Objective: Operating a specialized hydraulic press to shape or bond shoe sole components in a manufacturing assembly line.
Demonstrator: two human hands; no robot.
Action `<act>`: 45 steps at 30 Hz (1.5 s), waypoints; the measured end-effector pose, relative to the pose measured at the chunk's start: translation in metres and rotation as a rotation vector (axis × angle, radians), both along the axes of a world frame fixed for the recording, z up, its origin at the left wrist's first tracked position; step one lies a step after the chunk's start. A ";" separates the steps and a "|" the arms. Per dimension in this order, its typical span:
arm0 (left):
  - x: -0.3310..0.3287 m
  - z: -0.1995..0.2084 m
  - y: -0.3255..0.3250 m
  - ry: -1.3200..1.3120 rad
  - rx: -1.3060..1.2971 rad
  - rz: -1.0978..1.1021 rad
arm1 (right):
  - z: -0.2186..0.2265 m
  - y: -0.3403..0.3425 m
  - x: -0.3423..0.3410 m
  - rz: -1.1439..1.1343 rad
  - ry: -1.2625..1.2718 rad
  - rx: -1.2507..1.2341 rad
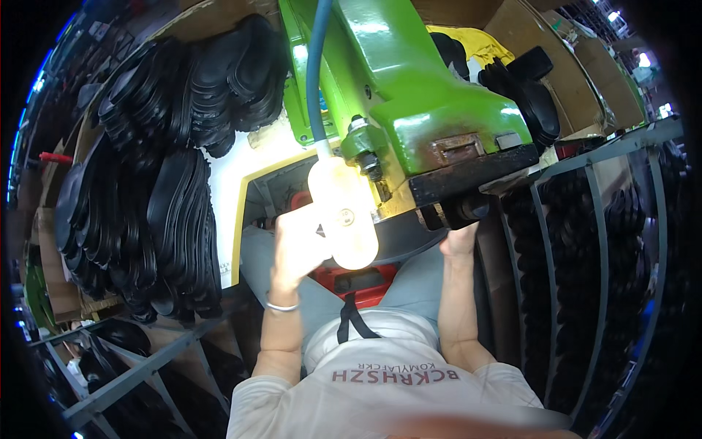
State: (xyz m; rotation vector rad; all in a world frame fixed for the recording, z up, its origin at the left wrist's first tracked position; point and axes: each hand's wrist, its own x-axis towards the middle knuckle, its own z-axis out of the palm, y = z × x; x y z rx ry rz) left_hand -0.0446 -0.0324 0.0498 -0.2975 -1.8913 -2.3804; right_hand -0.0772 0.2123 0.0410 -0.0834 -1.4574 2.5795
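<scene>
A black shoe sole (411, 235) lies across under the head of a green machine (431, 102), held between my two hands. My left hand (301, 238), washed out by the glare, is closed at its left end beside a glowing lamp (351, 245). That lamp covers part of the sole and of the fingertips. At the right end, my right hand (459, 241) closes on the sole's edge, its fingers partly hidden beneath the machine's dark round part (468, 211).
Stacks of black soles (179, 219) stand on the white table (230, 172) to the left. A blue cable (316, 80) runs down to the lamp. Metal racks (596, 197) flank me, with dark pieces on the right one. Cardboard boxes (567, 69) and yellow cloth (479, 45) lie behind.
</scene>
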 end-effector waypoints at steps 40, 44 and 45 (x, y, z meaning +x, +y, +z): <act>0.025 -0.048 0.091 0.067 -0.721 0.488 | -0.080 0.047 0.155 0.525 -0.493 0.106; 0.033 -0.050 0.081 -0.031 -0.631 0.490 | -0.055 0.079 0.132 0.231 -0.271 0.174; 0.034 -0.052 0.079 -0.036 -0.613 0.487 | -0.046 0.082 0.121 0.183 -0.262 0.191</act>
